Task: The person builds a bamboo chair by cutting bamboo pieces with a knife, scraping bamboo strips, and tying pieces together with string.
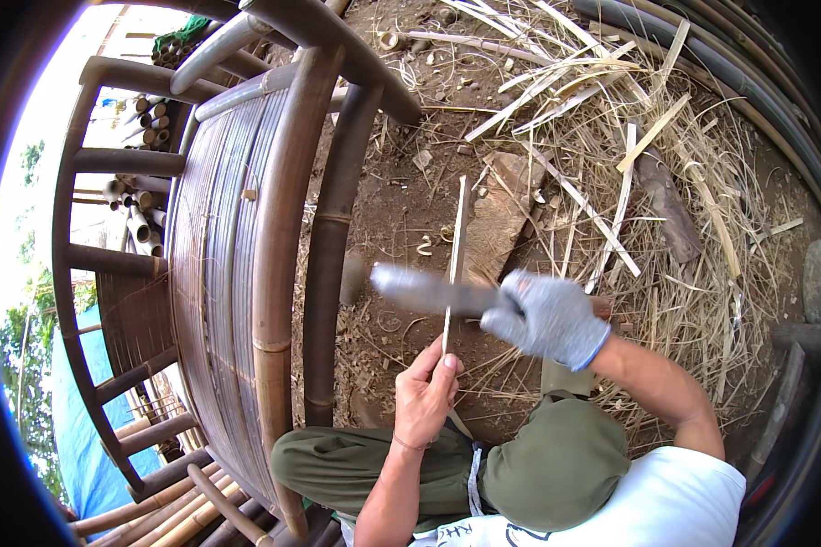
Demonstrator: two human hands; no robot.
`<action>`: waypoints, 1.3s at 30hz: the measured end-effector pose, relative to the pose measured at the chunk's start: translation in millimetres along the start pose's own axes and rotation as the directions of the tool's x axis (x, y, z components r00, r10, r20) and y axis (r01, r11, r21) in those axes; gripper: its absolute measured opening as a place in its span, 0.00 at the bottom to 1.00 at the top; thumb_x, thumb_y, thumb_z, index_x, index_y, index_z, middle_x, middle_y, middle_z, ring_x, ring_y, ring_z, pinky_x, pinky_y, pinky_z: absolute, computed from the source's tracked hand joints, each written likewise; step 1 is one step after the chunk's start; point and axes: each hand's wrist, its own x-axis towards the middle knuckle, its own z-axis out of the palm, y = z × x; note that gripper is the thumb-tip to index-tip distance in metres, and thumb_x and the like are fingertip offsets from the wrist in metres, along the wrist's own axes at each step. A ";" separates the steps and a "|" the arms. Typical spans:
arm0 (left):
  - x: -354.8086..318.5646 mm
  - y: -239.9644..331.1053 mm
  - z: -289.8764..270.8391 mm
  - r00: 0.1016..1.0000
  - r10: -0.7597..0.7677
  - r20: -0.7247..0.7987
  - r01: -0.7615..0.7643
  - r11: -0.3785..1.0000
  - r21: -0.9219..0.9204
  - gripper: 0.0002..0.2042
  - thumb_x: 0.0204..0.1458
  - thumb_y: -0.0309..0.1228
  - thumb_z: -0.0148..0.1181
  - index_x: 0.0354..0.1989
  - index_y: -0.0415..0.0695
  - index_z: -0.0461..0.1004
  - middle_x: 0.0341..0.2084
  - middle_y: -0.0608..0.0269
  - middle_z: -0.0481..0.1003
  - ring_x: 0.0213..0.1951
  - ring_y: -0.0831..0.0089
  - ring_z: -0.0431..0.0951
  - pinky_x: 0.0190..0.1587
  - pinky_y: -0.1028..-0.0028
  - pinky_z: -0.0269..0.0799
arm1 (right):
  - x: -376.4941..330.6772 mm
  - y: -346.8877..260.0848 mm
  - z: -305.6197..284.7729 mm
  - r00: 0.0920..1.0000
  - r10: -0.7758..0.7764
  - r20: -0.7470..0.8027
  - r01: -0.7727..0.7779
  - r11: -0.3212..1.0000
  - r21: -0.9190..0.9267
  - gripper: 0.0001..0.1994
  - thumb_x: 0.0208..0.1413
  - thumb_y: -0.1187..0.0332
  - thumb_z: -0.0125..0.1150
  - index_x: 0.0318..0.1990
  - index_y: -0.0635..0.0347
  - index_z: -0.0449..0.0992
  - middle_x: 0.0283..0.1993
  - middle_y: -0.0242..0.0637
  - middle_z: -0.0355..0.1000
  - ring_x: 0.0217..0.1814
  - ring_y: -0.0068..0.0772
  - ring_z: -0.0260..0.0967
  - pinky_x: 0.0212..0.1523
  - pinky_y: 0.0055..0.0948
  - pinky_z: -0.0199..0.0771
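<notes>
My bare left hand point(421, 397) is closed round the lower end of a thin bamboo strip point(459, 239), which stands up away from me over a wooden block point(502, 205). A grey knit glove covers my right hand point(550, 319), its fingers wrapped round the handle of a large knife point(421, 289). The blade is smeared by motion; it points left and crosses the strip just above my left hand. Whether the edge touches the strip I cannot tell.
A bamboo bench point(233, 228) with a slatted seat stands close on my left. Split strips and shavings point(693, 319) are heaped on the ground to the right, around a short log point(663, 205). Long bamboo poles point(739, 77) lie along the far right. A blue tarp point(91, 428) shows beyond the bench.
</notes>
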 end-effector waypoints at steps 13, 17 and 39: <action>-28.4 -31.1 -2.1 0.987 0.160 -0.009 -0.152 0.955 0.256 0.18 0.67 0.28 0.56 0.64 0.38 0.72 0.32 0.66 0.73 0.28 0.83 0.70 0.29 0.80 0.68 | 22.1 36.5 -7.7 0.979 0.179 -0.100 -0.193 0.970 -0.150 0.29 0.62 0.36 0.53 0.30 0.56 0.74 0.20 0.46 0.73 0.23 0.49 0.77 0.24 0.45 0.75; -25.3 -24.8 -3.5 0.971 0.240 0.009 -0.226 0.900 0.373 0.18 0.65 0.24 0.56 0.63 0.36 0.72 0.29 0.63 0.73 0.29 0.78 0.71 0.33 0.76 0.71 | 3.9 25.1 -2.7 0.984 -0.177 -0.023 0.173 0.979 -0.106 0.31 0.63 0.35 0.50 0.29 0.56 0.74 0.19 0.49 0.71 0.24 0.49 0.77 0.29 0.46 0.76; -31.6 -11.7 19.5 0.994 0.006 0.111 0.002 0.997 -0.072 0.24 0.70 0.36 0.51 0.71 0.43 0.63 0.20 0.72 0.68 0.15 0.88 0.61 0.15 0.84 0.57 | 6.7 49.3 -4.1 0.969 0.167 -0.181 -0.184 0.979 -0.083 0.26 0.64 0.40 0.55 0.34 0.58 0.73 0.23 0.49 0.72 0.26 0.55 0.74 0.26 0.46 0.73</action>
